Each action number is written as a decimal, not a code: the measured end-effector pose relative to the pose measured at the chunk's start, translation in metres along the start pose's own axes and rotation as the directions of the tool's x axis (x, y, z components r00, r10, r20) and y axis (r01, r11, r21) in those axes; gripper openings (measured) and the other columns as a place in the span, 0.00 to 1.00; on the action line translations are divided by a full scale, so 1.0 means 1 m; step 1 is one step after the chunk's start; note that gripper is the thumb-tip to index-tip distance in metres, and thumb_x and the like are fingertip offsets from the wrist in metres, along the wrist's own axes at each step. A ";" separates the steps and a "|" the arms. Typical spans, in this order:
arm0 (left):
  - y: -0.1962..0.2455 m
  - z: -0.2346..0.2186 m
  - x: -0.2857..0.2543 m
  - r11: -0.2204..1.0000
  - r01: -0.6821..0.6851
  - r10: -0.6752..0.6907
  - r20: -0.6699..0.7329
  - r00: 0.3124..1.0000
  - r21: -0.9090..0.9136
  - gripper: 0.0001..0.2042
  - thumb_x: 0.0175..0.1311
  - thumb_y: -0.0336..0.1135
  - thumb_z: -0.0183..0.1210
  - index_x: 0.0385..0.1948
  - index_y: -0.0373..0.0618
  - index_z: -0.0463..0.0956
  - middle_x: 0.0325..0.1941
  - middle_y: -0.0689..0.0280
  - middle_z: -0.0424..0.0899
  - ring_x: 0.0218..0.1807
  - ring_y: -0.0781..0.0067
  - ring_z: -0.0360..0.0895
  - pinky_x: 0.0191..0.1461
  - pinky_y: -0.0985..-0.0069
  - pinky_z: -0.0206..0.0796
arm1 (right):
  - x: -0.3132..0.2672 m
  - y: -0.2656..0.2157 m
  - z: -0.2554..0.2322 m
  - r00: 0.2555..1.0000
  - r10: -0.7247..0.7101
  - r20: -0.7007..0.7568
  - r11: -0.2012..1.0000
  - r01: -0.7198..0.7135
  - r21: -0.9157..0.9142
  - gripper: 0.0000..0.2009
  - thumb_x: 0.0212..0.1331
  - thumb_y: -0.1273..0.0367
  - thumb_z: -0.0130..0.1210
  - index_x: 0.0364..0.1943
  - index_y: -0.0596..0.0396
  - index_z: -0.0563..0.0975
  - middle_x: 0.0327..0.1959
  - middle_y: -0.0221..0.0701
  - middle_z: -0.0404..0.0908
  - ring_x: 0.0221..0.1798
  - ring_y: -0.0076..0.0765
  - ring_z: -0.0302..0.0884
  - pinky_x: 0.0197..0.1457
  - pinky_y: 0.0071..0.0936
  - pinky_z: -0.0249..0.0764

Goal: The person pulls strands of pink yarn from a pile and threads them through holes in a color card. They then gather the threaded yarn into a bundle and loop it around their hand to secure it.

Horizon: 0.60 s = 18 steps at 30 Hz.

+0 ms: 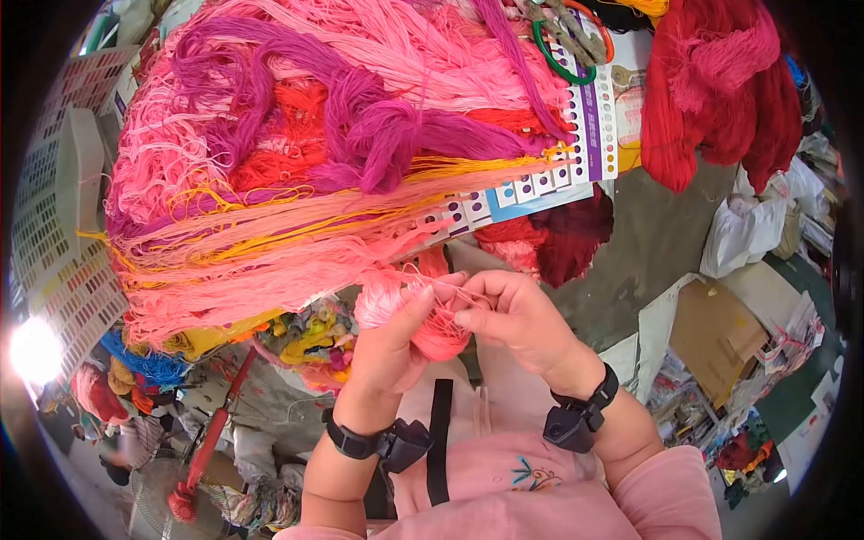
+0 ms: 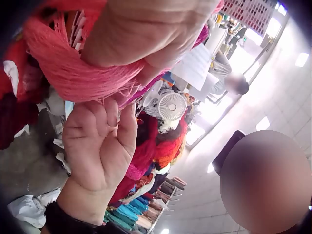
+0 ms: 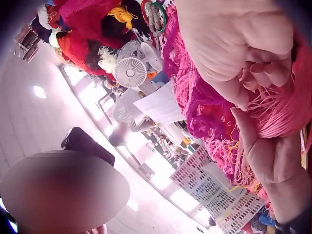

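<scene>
Pink shirt (image 1: 531, 504), mine, lies closest to the camera, and above it my forearms reach forward, a black wristband on each. My left hand (image 1: 396, 337) grips a coral-pink skein (image 1: 439, 337), its fingers curled round the yarn and its thumb lying along the near side. The skein hangs in front of me, just off the near edge of the heaped yarn. My right hand (image 1: 517, 315) is drawn in narrow, thumb and forefinger pinching thin loose strands at the skein's right side; the other fingers are curled in beside them.

Beyond my hands, pale pink hanks (image 1: 216, 297) spread across the heap, with yellow threads (image 1: 261, 241) running over them and a purple bundle (image 1: 378, 144) lying on top. Right of it sits a punched card (image 1: 594, 126) with a purple strip, near a green ring (image 1: 564, 67). Deep red yarn (image 1: 711, 99) hangs farther right. The left wrist view also shows a white fan (image 2: 171, 106).
</scene>
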<state>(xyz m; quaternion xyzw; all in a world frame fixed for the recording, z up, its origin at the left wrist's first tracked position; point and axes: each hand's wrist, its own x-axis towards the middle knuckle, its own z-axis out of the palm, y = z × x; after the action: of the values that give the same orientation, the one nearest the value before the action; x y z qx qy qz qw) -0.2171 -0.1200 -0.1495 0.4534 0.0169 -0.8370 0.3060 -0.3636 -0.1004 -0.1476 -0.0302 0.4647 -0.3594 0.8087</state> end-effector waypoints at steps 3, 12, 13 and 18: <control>-0.001 -0.002 0.002 1.000 -0.013 0.013 0.032 0.999 0.019 0.11 0.57 0.32 0.46 0.35 0.33 0.70 0.44 0.54 0.70 0.46 0.68 0.68 0.48 0.72 0.62 | -0.002 -0.002 -0.005 0.997 0.075 -0.012 0.988 -0.073 0.135 0.07 0.51 0.72 0.48 0.33 0.60 0.72 0.29 0.22 0.70 0.17 0.08 0.54 0.16 0.09 0.48; -0.004 -0.006 0.007 0.995 0.100 -0.100 -0.006 0.995 -0.026 0.14 0.58 0.35 0.45 0.38 0.32 0.69 0.44 0.55 0.70 0.45 0.68 0.70 0.47 0.73 0.64 | 0.006 0.011 0.003 0.995 -0.076 -0.067 0.985 0.064 -0.157 0.07 0.48 0.74 0.50 0.32 0.61 0.74 0.16 0.20 0.67 0.17 0.10 0.56 0.18 0.09 0.50; -0.004 -0.007 0.008 0.991 0.122 -0.123 0.001 0.992 -0.045 0.14 0.58 0.35 0.45 0.38 0.32 0.68 0.44 0.55 0.70 0.44 0.68 0.70 0.47 0.73 0.64 | 0.006 0.010 0.001 0.996 -0.049 -0.070 0.987 0.037 -0.156 0.06 0.47 0.75 0.50 0.31 0.61 0.74 0.17 0.20 0.66 0.18 0.11 0.57 0.19 0.10 0.52; 0.003 -0.006 0.006 0.991 0.107 -0.107 0.001 0.994 -0.080 0.14 0.58 0.35 0.45 0.39 0.32 0.68 0.43 0.56 0.71 0.43 0.69 0.71 0.45 0.73 0.65 | 0.003 0.003 -0.007 0.998 0.045 -0.050 0.999 -0.045 0.005 0.04 0.48 0.74 0.50 0.25 0.60 0.74 0.19 0.22 0.68 0.18 0.13 0.59 0.21 0.11 0.55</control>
<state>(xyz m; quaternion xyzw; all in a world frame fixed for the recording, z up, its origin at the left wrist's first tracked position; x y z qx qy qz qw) -0.2137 -0.1235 -0.1571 0.4408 0.0752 -0.8500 0.2784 -0.3662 -0.0982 -0.1552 -0.0092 0.4846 -0.3425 0.8048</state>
